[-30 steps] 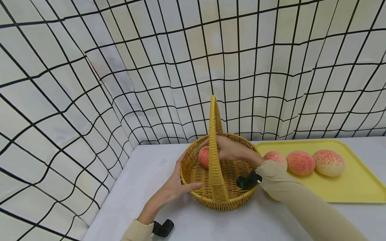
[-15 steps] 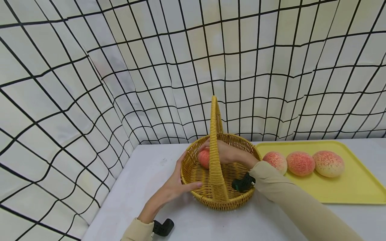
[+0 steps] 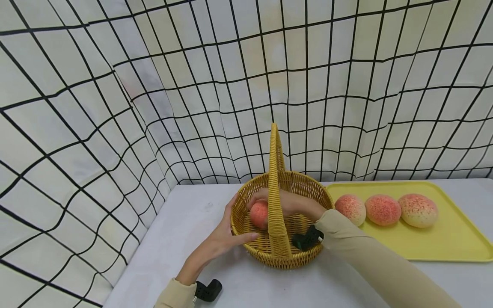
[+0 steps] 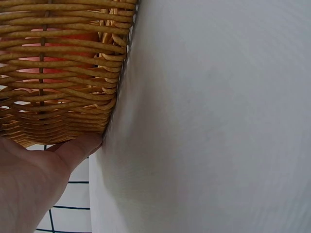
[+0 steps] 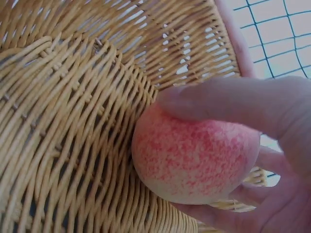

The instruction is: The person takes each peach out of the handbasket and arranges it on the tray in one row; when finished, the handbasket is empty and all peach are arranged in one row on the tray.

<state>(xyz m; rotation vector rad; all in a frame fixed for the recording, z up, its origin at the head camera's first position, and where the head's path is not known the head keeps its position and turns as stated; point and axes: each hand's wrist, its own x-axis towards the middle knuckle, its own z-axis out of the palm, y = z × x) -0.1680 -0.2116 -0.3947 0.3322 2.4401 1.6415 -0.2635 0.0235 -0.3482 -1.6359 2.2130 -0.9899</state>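
A brown wicker basket [image 3: 292, 259] with a tall arched handle stands on the table. My left hand [image 3: 225, 235] holds its left side, thumb across the near rim and fingers along the outer wall. Inside the basket, my right hand [image 3: 290, 202] grips a pink peach [image 3: 259, 213] low near the left side. The right wrist view shows the thumb across the top of the peach [image 5: 194, 160] and other fingers beneath it, close to the woven wall. The handle hides part of the right hand in the head view. Through the weave, the left wrist view shows some pink.
A yellow tray [image 3: 443, 244] lies to the right of the basket. On it rest three more peaches in a row: a left one [image 3: 350, 208], a middle one [image 3: 383, 209] and a right one [image 3: 417, 210]. White walls with a black grid [image 3: 327, 85] rise behind and left of the table [image 3: 185, 214].
My right hand has moved nearer and slightly lower inside the basket, carrying the peach with it. My left hand has stayed at the basket's left side.
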